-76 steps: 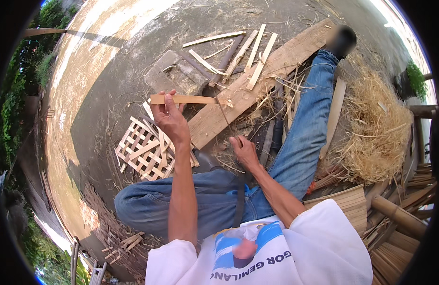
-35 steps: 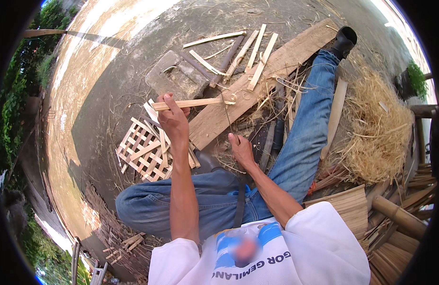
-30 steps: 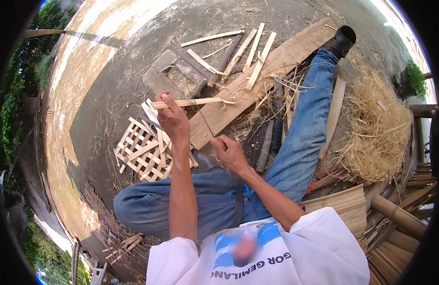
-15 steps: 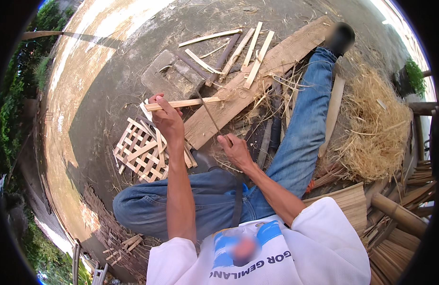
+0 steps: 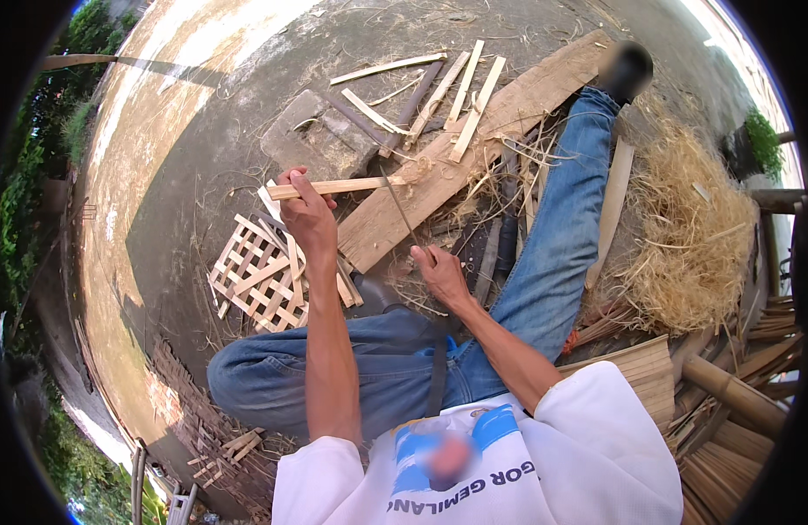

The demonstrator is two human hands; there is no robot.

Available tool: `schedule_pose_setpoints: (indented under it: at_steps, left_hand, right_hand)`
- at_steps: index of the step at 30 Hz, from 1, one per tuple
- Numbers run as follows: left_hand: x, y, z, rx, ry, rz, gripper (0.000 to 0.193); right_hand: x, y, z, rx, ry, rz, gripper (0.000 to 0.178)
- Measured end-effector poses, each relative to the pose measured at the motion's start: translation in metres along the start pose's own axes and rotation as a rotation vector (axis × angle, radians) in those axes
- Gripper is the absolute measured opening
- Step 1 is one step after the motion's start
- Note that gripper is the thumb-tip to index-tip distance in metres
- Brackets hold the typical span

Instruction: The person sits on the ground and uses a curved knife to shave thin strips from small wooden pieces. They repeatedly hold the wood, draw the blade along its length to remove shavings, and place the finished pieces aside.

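Observation:
My left hand (image 5: 307,206) is closed round one end of a pale wooden strip (image 5: 356,185). The strip's far end reaches over a long wooden plank (image 5: 404,208). In my right hand (image 5: 440,273) is the handle end of a thin, long-bladed knife (image 5: 397,201); the handle itself is mostly hidden by my fingers. The blade crosses the strip near its far end. A woven lattice of pale strips (image 5: 251,271) lies on the ground beside my left forearm, with loose strips on top.
Beyond the plank lie several pale strips (image 5: 478,109) and a concrete block (image 5: 321,136). A heap of straw-like shavings (image 5: 692,236) is at the right, past my outstretched leg (image 5: 552,227). Bamboo poles (image 5: 736,394) and split pieces fill the lower right.
My right hand has shifted slightly right, and the knife blade has slid toward the strip's far end. My left hand still grips the strip, raised very slightly.

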State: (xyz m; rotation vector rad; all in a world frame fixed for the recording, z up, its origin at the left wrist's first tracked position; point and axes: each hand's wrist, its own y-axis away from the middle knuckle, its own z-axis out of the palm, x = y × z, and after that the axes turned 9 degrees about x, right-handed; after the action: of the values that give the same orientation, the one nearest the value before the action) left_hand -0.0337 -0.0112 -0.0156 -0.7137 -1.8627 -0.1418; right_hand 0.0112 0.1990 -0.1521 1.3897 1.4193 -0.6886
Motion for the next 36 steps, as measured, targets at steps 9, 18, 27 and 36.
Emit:
schedule_pose_setpoints:
  at_steps: [9, 18, 27, 36]
  left_hand:
    - [0.002, 0.004, 0.000, -0.007, 0.008, 0.023, 0.036]
    - [0.005, 0.006, 0.001, -0.029, 0.056, 0.004, 0.036]
    - [0.003, 0.003, 0.000, -0.075, 0.086, 0.018, 0.037]
    - [-0.019, -0.012, -0.007, -0.329, 0.481, -0.191, 0.028]
  right_hand:
    - [0.009, -0.001, -0.003, -0.028, 0.008, 0.092, 0.055]
    - [0.019, -0.004, 0.001, 0.019, -0.035, 0.156, 0.055]
    - [0.037, -0.008, 0.001, -0.039, -0.131, 0.278, 0.061]
    - [0.013, -0.005, -0.002, -0.103, -0.415, 0.474, 0.058]
